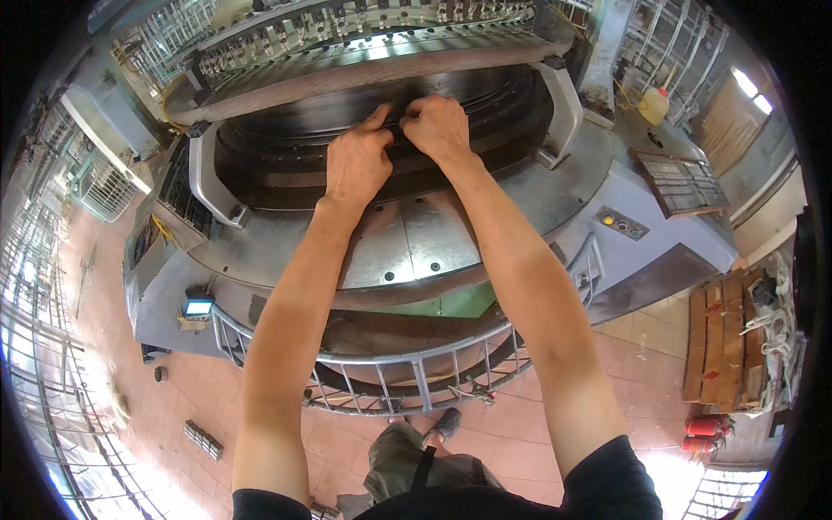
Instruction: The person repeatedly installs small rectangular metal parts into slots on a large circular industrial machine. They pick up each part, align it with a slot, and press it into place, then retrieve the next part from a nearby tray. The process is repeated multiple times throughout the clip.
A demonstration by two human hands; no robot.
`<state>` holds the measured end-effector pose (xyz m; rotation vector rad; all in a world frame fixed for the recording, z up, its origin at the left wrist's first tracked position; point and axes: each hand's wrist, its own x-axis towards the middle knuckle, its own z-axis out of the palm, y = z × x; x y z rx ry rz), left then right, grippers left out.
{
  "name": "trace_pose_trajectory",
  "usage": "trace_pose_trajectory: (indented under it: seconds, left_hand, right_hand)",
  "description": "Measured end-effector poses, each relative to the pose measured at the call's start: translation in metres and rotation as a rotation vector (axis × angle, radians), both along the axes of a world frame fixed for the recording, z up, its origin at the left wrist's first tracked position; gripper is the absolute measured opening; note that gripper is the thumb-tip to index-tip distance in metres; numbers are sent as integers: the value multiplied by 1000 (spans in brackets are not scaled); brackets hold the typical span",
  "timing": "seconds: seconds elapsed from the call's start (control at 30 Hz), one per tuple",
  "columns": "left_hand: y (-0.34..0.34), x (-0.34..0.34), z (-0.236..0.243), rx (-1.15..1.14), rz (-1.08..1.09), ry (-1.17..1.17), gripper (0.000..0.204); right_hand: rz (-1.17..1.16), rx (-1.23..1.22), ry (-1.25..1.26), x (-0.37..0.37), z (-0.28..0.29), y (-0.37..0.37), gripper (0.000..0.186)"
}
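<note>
Both my arms reach into the opening of a large round machine, which looks like a circular knitting machine, over its steel table plate (407,234). My left hand (358,158) is at the dark curved inner wall (286,104), its index finger pointing forward and its other fingers curled in. Close beside it, my right hand (438,128) is closed, fingers bent down against the same wall. Whatever sits between the fingertips of either hand is hidden or too small to make out. Above them runs a thick curved ring (373,80) bearing a row of small fittings.
Grey brackets (563,113) flank the opening. A curved metal railing (420,368) stands between my body and the machine. At right are a button panel (622,224), a yellowish bottle (654,104), wooden crates (726,342) and red cylinders (706,429). A small lit screen (198,308) is at left.
</note>
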<state>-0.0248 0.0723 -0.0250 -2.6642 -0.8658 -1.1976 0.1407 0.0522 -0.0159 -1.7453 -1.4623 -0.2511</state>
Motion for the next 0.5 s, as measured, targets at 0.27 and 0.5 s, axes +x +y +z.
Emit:
trace_pose_trajectory:
  seconds: [0.27, 0.5]
  left_hand:
    - [2, 6, 3, 149, 1, 171, 24]
    - [1, 6, 6, 85, -61, 50, 19]
  right_hand:
    - [-39, -111, -56, 3, 2, -4, 21]
    - [-63, -188, 37, 12, 1, 1, 28]
